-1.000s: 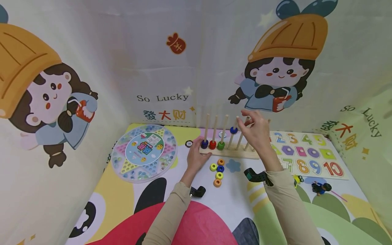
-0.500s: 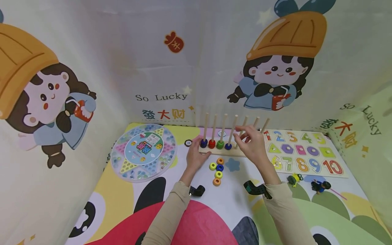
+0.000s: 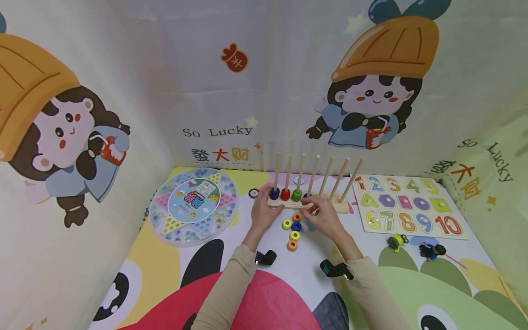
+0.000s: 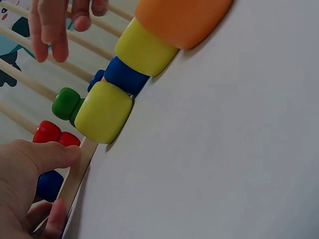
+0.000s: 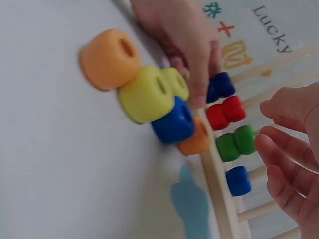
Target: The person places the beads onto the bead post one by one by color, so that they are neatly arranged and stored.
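Observation:
A wooden peg rack (image 3: pixel 343 207) stands at the back of the table, its upright pegs in a row. My left hand (image 3: pixel 264 211) grips its left end, thumb against the front of the base. Dark blue beads (image 5: pixel 220 87), red beads (image 5: pixel 226 113) and green beads (image 5: pixel 236 143) sit low on the first three pegs; one blue bead (image 5: pixel 238 180) is on the fourth. My right hand (image 3: pixel 325 217), fingers loosely bent and holding nothing, hovers before the rack. Loose beads lie in front: orange (image 3: pixel 292 245), yellow (image 3: pixel 294 235), blue (image 3: pixel 296 226), plus another yellow and another orange.
Left of the rack lies a round marble game board (image 3: pixel 167 227). A number-and-shape puzzle board (image 3: pixel 412 206) is at the right, with a small green-yellow figure (image 3: pixel 397 241) and a dark figure (image 3: pixel 431 251) before it. A printed curtain (image 3: pixel 288 91) rises behind.
The blue bead has slid from high on the fourth peg down to the base. My right hand has moved off that peg, down and left towards the loose beads. My left hand stays put.

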Tool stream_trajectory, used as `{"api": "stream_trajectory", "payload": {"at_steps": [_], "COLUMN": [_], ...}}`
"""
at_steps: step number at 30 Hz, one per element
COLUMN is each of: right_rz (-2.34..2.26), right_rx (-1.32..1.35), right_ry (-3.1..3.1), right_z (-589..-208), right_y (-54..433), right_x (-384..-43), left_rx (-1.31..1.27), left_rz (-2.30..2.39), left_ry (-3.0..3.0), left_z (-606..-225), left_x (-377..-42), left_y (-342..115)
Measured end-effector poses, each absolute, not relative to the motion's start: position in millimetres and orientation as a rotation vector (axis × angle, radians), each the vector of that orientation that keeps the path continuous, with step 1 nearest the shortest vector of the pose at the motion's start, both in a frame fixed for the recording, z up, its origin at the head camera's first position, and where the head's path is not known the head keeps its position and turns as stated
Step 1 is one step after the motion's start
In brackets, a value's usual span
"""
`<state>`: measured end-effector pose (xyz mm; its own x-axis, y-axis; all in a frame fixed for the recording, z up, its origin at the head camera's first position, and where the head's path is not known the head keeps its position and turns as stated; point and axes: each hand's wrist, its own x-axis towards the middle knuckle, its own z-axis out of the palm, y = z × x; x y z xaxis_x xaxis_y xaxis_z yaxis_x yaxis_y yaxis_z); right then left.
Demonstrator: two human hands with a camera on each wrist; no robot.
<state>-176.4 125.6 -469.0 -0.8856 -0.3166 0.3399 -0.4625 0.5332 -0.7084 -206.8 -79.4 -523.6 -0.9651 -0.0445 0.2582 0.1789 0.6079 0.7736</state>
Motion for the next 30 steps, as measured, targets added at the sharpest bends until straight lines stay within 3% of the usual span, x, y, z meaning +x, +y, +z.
{"api": "stream_trajectory", "payload": {"at_steps": [18, 30], "right_rz": [1.347, 1.412], "right_rx": [0.633, 0.799], "right_ry": [-2.657, -2.603], "right_z": [-504, -513], "right_y": [125, 134], "right_x": [-155, -149], "left_rx": [-0.098, -0.073], "left_rz": [-1.261, -1.282], "left_ry": [-2.592, -2.613], "left_z": [-525, -527], "left_x": [-207, -207], "left_y": [-78, -78]}}
